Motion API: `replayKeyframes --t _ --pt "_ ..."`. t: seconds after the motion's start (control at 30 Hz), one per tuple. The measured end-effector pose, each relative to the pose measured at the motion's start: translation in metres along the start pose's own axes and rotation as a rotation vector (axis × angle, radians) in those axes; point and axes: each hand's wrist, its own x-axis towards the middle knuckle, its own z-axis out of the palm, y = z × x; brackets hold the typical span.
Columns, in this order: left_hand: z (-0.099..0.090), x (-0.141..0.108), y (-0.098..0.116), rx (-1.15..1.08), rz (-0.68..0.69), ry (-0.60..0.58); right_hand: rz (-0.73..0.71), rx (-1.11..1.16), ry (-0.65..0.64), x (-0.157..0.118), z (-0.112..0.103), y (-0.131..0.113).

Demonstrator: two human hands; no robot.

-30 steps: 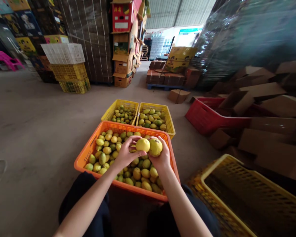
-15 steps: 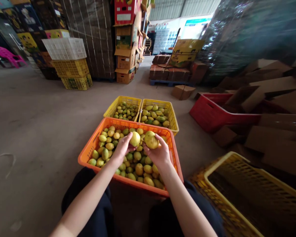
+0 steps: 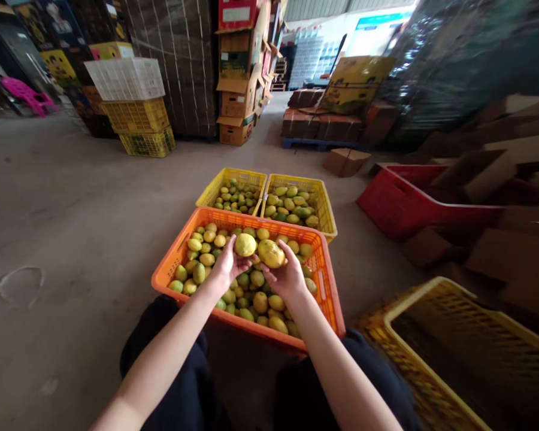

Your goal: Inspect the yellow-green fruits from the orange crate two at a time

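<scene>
Print: marks on the boxes (image 3: 236,69) and blue sign (image 3: 381,20), too small for me to read
My left hand (image 3: 224,269): curled round one fruit (image 3: 245,245)
My right hand (image 3: 290,276): cupped round a second fruit (image 3: 270,254)
Place: both fruits side by side above the orange crate (image 3: 173,260)
Count: two fruits held, one orange crate, two yellow crates (image 3: 327,209) behind it, one red crate (image 3: 381,203)

My bare forearms reach out from near to far, the left forearm (image 3: 164,354) slanting right, the right forearm (image 3: 336,365) slanting left. My left hand (image 3: 228,264) is cupped, palm turned up, thumb on its left side. My right hand (image 3: 291,275) mirrors it close by, fingers curled. My left knee (image 3: 147,326) is bent.
</scene>
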Motion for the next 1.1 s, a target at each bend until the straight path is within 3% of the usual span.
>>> replayKeyframes --t 0.57,1.1 --pt "0.0 0.003 0.003 -0.045 -0.058 -0.002 0.015 -0.011 -0.047 0.007 -0.003 0.004" --pt "0.001 0.01 0.001 -0.099 -0.128 -0.062 0.091 -0.045 0.092 0.004 -0.001 0.001"
